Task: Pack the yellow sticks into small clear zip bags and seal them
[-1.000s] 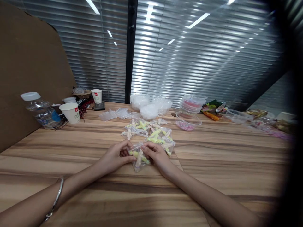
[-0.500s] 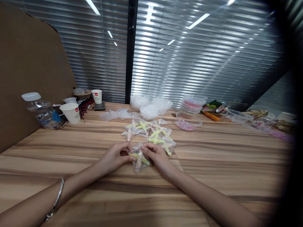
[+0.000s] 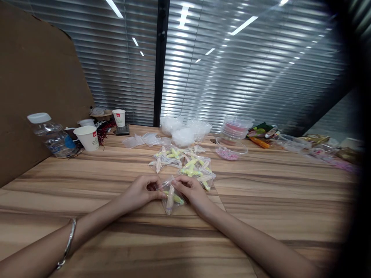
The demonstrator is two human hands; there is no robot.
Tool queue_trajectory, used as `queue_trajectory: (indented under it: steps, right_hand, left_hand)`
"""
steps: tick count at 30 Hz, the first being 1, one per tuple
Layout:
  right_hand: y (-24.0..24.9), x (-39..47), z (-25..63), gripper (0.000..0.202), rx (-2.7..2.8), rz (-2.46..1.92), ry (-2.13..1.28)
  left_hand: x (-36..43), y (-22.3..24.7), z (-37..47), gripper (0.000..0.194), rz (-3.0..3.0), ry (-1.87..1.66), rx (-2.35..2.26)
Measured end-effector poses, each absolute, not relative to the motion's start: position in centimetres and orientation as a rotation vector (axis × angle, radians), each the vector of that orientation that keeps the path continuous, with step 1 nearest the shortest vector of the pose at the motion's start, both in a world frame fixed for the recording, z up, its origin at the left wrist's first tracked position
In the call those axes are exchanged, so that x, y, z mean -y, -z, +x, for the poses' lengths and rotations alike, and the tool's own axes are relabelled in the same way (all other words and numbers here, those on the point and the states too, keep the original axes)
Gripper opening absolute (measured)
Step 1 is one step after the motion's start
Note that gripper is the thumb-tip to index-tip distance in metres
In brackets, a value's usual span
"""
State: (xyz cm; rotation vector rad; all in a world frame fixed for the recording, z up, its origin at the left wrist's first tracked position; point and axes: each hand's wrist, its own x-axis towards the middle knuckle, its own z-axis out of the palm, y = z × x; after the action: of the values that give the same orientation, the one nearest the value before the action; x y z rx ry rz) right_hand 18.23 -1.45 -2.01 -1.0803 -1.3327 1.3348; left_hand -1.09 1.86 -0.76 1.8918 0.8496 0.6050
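In the head view, a small see-through bag (image 3: 170,200) is in front of the person, on the middle part of the wooden counter (image 3: 116,247), well apart from its far edge and its left edge. The left hand (image 3: 142,191) holds the left side of this bag; its grip is narrow, with thumb and fingers pinching the thin plastic. The right hand (image 3: 194,191) has also a narrow grip, at the upper part of the bag, beside its top. I judge that two small pinches are used because such plastic is soft and slips easily, and so the bag is kept between them. Inside, one pale piece crosses over yellow ones.

Just beyond the hands, towards the far edge, there is a pile of filled bags (image 3: 191,166), probably placed there to be within short reach. Flat bags (image 3: 149,139) lie behind it to the left, and white puffy bundles (image 3: 182,137) are close to the far edge. A round tub (image 3: 227,154) with pink pieces stands to the right; a paper cup (image 3: 89,139) and a tilted bottle (image 3: 53,135) are near the left edge.
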Motion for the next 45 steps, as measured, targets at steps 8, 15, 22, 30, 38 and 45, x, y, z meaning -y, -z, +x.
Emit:
queue_trajectory:
  steps: [8, 15, 22, 30, 38, 45]
  right_hand:
    - [1.9, 1.4, 18.2, 0.026, 1.359, -1.079, -1.316]
    - [2.3, 1.2, 18.6, 0.029, 1.324, -1.053, -1.309]
    - [2.7, 0.9, 18.8, 0.03, 1.238, -1.031, -1.347]
    - [2.4, 1.2, 18.6, 0.026, 1.254, -0.995, -1.366]
    - [2.4, 1.2, 18.6, 0.028, 1.269, -1.008, -1.366]
    - [2.2, 1.3, 18.5, 0.031, 1.289, -1.044, -1.355]
  left_hand:
    - [-2.2, 0.6, -1.1, 0.02, 1.896, -0.562, -0.764]
    - [-2.9, 1.4, -1.4, 0.023, 1.73, -0.575, -0.663]
    - [-3.2, 2.4, -1.4, 0.026, 1.6, -0.644, -0.569]
    - [-2.7, 1.7, -1.3, 0.018, 1.57, -0.618, -0.516]
    - [-2.7, 1.1, -1.5, 0.014, 1.632, -0.572, -0.527]
    - [-2.8, 1.1, -1.7, 0.017, 1.681, -0.551, -0.546]
